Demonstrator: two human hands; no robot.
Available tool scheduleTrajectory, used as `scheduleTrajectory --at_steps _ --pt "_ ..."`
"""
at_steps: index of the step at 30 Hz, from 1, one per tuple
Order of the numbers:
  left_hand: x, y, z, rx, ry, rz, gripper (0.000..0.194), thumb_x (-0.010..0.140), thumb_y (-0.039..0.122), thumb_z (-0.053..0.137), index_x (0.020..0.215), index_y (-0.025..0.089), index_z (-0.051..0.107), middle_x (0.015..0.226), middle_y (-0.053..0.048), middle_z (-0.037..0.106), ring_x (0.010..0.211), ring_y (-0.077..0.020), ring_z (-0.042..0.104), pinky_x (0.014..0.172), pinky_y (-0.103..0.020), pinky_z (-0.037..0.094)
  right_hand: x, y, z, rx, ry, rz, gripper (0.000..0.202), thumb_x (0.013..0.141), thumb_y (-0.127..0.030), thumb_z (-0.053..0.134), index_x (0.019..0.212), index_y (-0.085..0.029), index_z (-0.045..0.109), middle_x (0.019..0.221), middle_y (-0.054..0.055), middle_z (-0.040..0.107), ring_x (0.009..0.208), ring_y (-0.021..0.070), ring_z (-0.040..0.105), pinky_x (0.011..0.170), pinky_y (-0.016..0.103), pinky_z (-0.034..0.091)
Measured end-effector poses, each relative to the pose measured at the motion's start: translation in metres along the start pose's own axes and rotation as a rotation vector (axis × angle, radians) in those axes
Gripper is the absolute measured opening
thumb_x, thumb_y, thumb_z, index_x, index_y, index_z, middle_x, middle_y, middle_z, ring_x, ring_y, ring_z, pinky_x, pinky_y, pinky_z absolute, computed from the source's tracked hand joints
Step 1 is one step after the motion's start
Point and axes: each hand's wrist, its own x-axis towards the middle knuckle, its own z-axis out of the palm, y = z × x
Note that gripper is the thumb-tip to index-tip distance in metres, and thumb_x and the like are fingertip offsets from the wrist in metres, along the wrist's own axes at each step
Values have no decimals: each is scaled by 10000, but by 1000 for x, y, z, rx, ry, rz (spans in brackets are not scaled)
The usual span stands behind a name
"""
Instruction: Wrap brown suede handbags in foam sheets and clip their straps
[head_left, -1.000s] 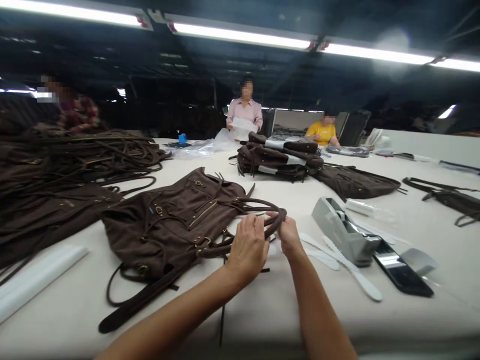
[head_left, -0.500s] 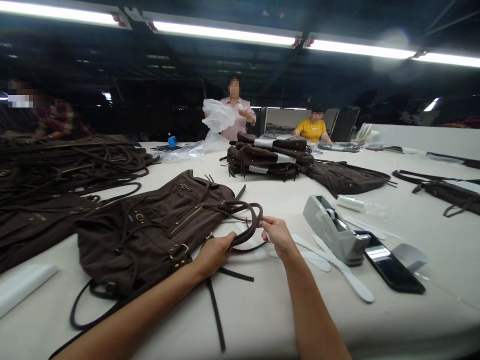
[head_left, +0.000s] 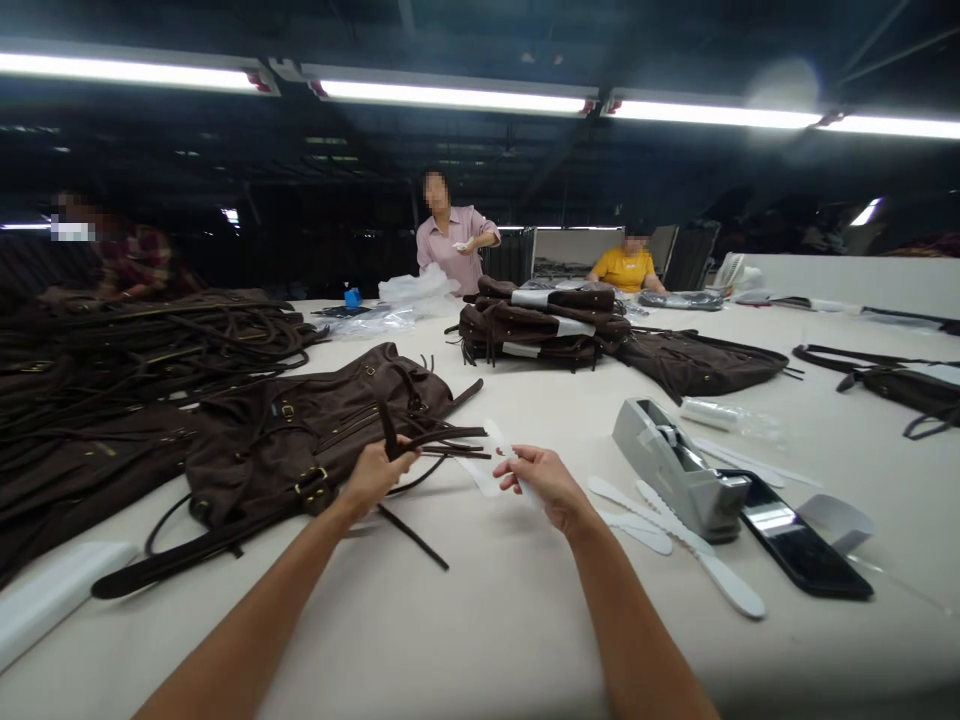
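A dark brown fabric bag [head_left: 259, 445] with brass-coloured buckles lies on the white-covered table [head_left: 450, 640]. My left hand [head_left: 375, 475] is closed around its dark straps [head_left: 450, 438], whose loose ends point right. One strap part stands up above the fist. Across from them, my right hand [head_left: 546, 487] has its fingers curled on a white strip [head_left: 497, 440]; the fingers partly hide it. Another white piece [head_left: 480, 477] lies just beneath the strap ends.
Right of my hand are white wavy-edged strips [head_left: 720, 570], a grey tape dispenser [head_left: 667, 470] and a phone [head_left: 806, 540]. Bags are piled at left [head_left: 150, 340] and stacked at centre back [head_left: 540, 325]. A person in pink [head_left: 454, 240] stands opposite; another wears yellow [head_left: 626, 268].
My left hand has moved left and now grips the straps. My right hand has left the handle loops for a white strip. The person opposite has lowered the clear plastic onto the table.
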Motion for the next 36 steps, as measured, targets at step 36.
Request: scheduleTrajectory --at_steps 36 --pt "-78 48 11 -1298 -518 -332 412 857 479 581 824 83 689 737 -87 669 565 -111 544 556 -232 424 -11 33 63 204 -101 170 299 671 -398 792 655 -142 639 587 6 597 582 130 580 623 261 499"
